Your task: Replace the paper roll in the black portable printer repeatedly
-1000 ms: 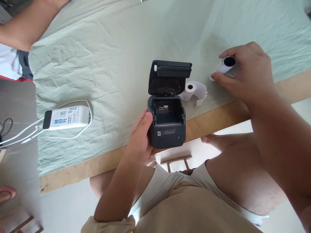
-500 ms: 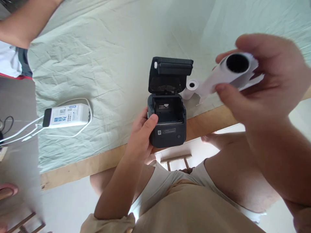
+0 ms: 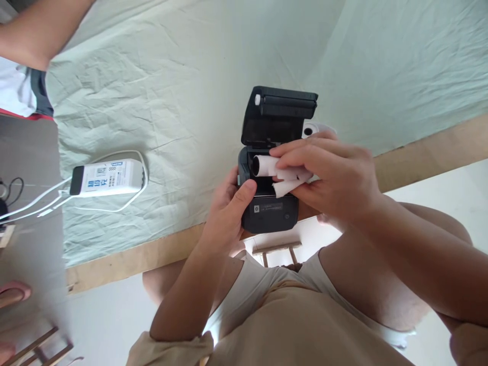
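My left hand (image 3: pixel 231 206) grips the left side of a small dark label printer (image 3: pixel 270 216), thumb on its front edge. The printer's lid (image 3: pixel 280 114) stands raised, with a roller along its upper edge. In my right hand (image 3: pixel 331 170) is a roll of white paper (image 3: pixel 267 166), fingers closed round its right part. The roll's dark hollow end faces left, over the printer's compartment, and a loose strip of paper hangs below it. Whether the roll touches the compartment floor is hidden. Behind my right hand, a second white roll (image 3: pixel 309 130) is partly covered.
A white power strip (image 3: pixel 110 177) with cables lies on the pale green cloth (image 3: pixel 183 127) at the left. Another person's arm (image 3: pixel 46 33) reaches over the top left corner. The table's wooden edge (image 3: pixel 133 262) runs in front of my legs. Wooden stools (image 3: pixel 40 348) stand on the floor.
My right hand has brought the paper roll from the right, down and left over the open printer. The printer, in my left hand, has shifted slightly right.
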Demonstrator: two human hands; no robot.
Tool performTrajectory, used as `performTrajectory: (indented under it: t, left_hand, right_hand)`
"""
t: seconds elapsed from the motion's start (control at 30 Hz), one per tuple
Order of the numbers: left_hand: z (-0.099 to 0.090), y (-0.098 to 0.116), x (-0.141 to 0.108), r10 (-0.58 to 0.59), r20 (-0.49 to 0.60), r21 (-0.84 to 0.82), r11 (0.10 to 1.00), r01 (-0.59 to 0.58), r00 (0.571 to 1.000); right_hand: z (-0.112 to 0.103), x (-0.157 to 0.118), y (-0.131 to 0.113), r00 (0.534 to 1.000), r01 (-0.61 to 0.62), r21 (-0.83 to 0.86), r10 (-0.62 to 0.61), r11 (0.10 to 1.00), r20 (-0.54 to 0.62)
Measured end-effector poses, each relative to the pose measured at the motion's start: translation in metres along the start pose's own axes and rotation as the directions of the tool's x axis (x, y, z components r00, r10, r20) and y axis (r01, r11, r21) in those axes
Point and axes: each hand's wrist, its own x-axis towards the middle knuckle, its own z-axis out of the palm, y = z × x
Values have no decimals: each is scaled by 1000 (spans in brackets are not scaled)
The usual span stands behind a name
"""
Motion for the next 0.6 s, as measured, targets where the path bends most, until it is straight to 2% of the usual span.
performTrajectory:
  t: [0.2, 0.33, 0.47, 0.6]
  left_hand:
    - [-1, -2, 2, -3, -13, -1, 1000, 3, 1000]
    - [0, -1, 0, -10, -15, 4, 1000, 10, 1000]
    - [1, 2, -2, -32, 8, -12, 999, 32, 999]
    - [1, 2, -1, -11, 64, -16, 1000, 12, 998]
  right_hand:
    - [-5, 0, -2, 990, 26, -13, -24, 1000, 139]
    - [-8, -2, -11, 992, 20, -22, -17, 1000, 124]
    - [1, -12, -18, 990, 116, -5, -116, 993, 80]
    - [5, -20, -18, 984, 145, 19, -146, 989, 100]
